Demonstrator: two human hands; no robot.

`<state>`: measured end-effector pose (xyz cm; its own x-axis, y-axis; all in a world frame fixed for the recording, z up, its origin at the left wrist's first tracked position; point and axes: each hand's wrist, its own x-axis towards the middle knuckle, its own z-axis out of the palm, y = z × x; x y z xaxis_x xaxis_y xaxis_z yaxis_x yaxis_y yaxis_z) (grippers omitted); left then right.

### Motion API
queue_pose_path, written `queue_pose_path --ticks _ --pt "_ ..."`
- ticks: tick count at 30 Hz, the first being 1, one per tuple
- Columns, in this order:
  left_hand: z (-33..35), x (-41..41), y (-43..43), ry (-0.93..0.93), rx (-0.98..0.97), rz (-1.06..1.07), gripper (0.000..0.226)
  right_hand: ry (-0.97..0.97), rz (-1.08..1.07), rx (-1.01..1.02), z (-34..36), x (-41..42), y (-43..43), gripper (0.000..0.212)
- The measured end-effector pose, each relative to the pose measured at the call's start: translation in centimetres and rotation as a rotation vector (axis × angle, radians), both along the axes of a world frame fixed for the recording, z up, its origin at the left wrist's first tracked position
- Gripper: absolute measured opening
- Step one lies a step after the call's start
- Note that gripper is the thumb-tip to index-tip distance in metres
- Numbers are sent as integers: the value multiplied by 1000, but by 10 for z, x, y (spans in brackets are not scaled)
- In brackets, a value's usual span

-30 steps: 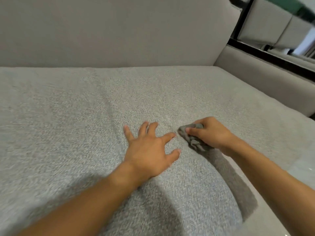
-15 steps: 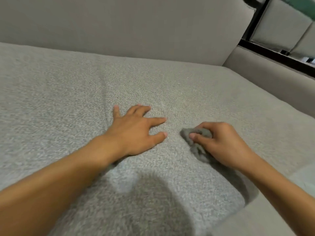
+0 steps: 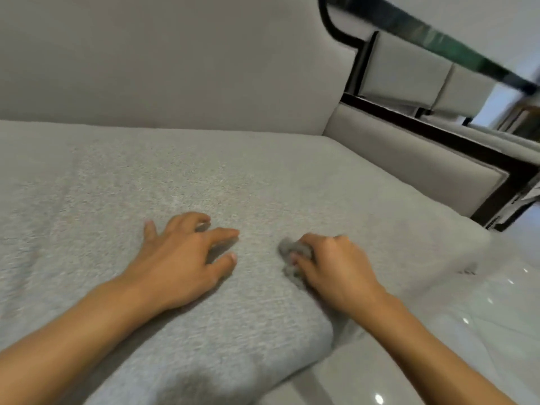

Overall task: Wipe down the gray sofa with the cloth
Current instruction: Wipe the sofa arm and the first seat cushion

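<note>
Gray cloth sits bunched under the right hand, gripped and pressed on the gray sofa seat near its front edge. The left hand rests empty, its fingers now curled rather than flat as before.

Both my forearms are bare, no sleeves reaching them; my left hand and right hand have short, unpainted nails.

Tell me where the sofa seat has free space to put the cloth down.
The seat cushion is bare from the left hand to the backrest, and right toward the armrest. Only the gap between that hand and the right hand, gripping the cloth, is tight.
</note>
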<state>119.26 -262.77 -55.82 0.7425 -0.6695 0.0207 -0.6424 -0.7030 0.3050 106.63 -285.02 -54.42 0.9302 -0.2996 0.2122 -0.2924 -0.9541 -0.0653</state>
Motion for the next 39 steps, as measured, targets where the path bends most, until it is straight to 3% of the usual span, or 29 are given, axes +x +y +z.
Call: queue_pose_path --ticks 3,7,12,14,16,19,22,26,29,34,39 --pt "0 -14 -44 2 13 -45 58 40 41 4 -3 -19 -22 28" --pt "-6 -24 -73 20 59 -35 58 -22 -282 -14 0 -33 -95 24" --pt "-8 -29 -87 2 60 5 69 -84 15 96 -13 -33 -55 27" --pt "-9 -31 -99 3 48 16 62 -73 86 15 -12 -31 -60 27" --pt "-8 -35 -114 0 40 4 57 -64 -8 -45 -10 -28 -96 23" --pt "-8 -40 -138 -19 53 -29 57 -63 -318 -114 -3 -33 -172 19" --pt "-8 -46 -163 -14 58 -51 58 -186 -437 21 -9 -39 -204 18" --pt "-9 -50 -200 -27 63 -68 58 -211 -141 282 -19 -47 -172 21" --pt "-8 -48 -221 -33 56 -77 59 -166 -145 100 -20 -49 -188 24" --pt "-10 -49 -238 -25 59 -68 59 -205 -516 -37 -14 -49 -260 21" --pt "-11 -46 -245 -37 78 -53 60 -157 -208 20 -9 -44 -232 21"
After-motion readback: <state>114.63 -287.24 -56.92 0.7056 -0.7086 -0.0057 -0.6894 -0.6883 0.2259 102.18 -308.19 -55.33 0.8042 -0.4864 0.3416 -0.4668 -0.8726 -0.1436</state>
